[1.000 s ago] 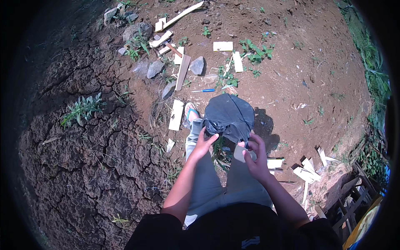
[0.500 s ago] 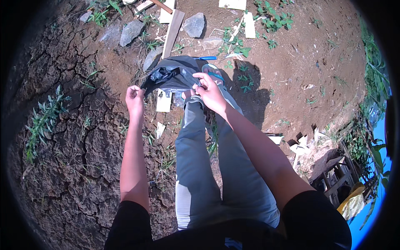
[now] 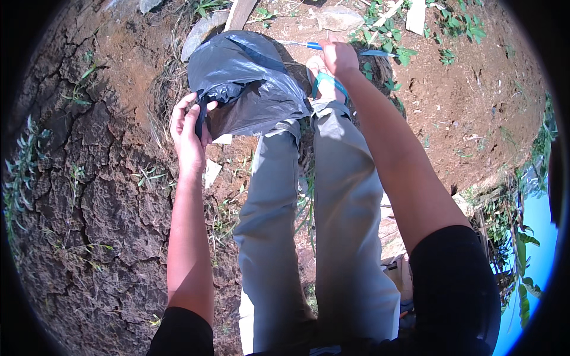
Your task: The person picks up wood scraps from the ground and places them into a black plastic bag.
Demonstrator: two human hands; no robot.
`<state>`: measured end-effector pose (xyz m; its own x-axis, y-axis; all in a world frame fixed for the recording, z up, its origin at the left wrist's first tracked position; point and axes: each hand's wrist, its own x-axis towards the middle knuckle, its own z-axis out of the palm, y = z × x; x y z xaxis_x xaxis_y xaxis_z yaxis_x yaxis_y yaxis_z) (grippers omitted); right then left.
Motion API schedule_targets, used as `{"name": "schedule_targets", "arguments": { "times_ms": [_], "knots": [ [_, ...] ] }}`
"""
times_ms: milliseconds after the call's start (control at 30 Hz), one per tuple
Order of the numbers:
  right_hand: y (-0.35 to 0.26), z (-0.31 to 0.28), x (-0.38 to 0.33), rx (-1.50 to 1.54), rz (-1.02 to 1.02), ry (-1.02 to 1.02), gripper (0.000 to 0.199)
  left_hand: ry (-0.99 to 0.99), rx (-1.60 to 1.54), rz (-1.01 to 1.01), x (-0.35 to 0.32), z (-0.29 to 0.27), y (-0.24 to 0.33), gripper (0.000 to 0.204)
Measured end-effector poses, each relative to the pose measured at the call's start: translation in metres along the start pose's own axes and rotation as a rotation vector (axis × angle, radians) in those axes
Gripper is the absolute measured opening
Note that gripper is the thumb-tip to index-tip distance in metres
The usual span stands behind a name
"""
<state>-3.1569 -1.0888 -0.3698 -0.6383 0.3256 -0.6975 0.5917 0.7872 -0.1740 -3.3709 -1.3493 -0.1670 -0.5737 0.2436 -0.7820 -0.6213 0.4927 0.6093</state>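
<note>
Fingers of your left hand [image 3: 189, 127] are pinching the edge of the black bag [image 3: 237, 65], almost closed, and the bag is puffing out by your left trouser cuff [image 3: 285, 129]. Your right hand [image 3: 341, 58] is sitting, fingers curled, beside a blue handle [image 3: 313, 45]; I cannot tell if it is holding anything.

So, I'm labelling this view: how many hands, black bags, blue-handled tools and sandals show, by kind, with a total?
Left hand and right hand: 2
Black bag: 1
Blue-handled tool: 1
Sandal: 1
Total: 5
</note>
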Motion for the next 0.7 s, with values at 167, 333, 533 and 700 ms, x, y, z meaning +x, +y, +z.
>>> {"name": "schedule_targets", "arguments": {
  "times_ms": [167,333,533,700],
  "knots": [
    [0.015,0.021,0.007,-0.111,-0.032,0.104,0.021,0.016,-0.008,0.146,0.007,0.017,0.018,0.032],
    [-0.013,0.012,0.02,-0.138,-0.114,0.051,0.026,-0.005,-0.038,0.286,0.032,0.015,0.063,0.039],
    [-0.012,0.016,0.03,-0.166,-0.166,0.142,0.028,-0.055,-0.013,0.254,0.043,0.02,0.077,0.04],
    [0.004,-0.016,0.011,0.284,-0.045,0.195,0.032,-0.091,-0.074,0.139,0.028,0.017,0.075,0.043]
  ]
}}
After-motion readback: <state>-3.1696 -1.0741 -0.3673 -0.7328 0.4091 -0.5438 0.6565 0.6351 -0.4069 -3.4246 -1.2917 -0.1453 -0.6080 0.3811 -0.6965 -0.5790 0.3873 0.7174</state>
